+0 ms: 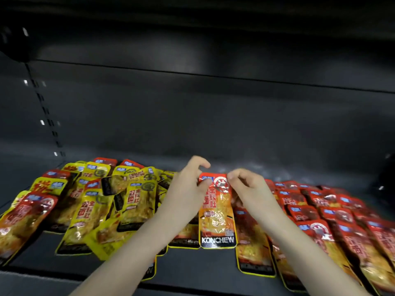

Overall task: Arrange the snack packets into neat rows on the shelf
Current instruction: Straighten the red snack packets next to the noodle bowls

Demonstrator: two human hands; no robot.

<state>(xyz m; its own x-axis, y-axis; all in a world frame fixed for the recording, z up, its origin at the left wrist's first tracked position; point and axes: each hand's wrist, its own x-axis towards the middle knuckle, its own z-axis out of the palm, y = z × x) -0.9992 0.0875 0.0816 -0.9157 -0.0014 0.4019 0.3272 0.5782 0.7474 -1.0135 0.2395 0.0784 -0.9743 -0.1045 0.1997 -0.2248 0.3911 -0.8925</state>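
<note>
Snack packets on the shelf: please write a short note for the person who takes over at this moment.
Left hand: thumb on the red packet's top left corner, fingers curled above it; grip unclear.
Right hand: fingers pinch its top right corner.
Done: red packets lie in overlapping rows at the right of the shelf.
Left: lay this packet down, then sort the jumbled yellow packets at the left.

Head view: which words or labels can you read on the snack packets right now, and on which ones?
"KONCHEW": black bottom band of the red-and-orange foil packet at centre.
"双面金钱肚", as it seems: front of the yellow foil packet to its left.
Blue corner logos, print on the red packets at right, and all small print: too blurred to read.
</note>
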